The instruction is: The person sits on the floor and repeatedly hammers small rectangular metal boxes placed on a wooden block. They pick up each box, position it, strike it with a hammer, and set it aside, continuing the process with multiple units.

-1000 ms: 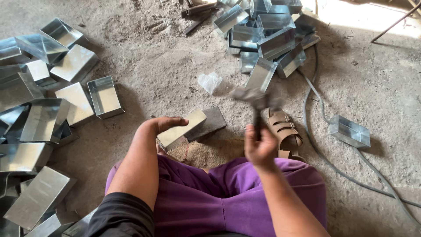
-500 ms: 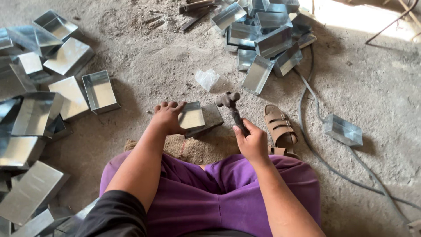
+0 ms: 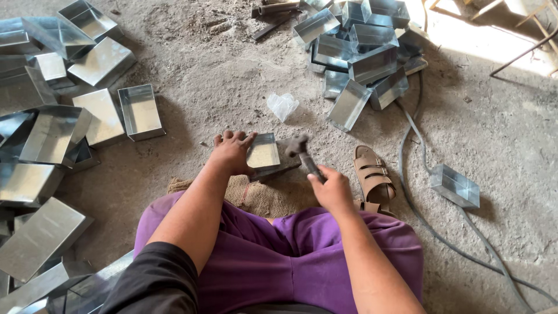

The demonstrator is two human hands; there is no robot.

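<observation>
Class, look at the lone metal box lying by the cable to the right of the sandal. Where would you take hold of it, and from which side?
Grip the lone metal box across its two long walls, coming down from above. It lies apart from the piles on bare floor, so both long sides look free. The cable runs close on its left, so keep fingers clear there.

Floor (image 3: 511, 134): bare, dusty concrete, grey and uneven. Sunlight patch (image 3: 494, 40) falls at upper right. A grey cable (image 3: 407, 174) runs across the floor on the right side.
</observation>
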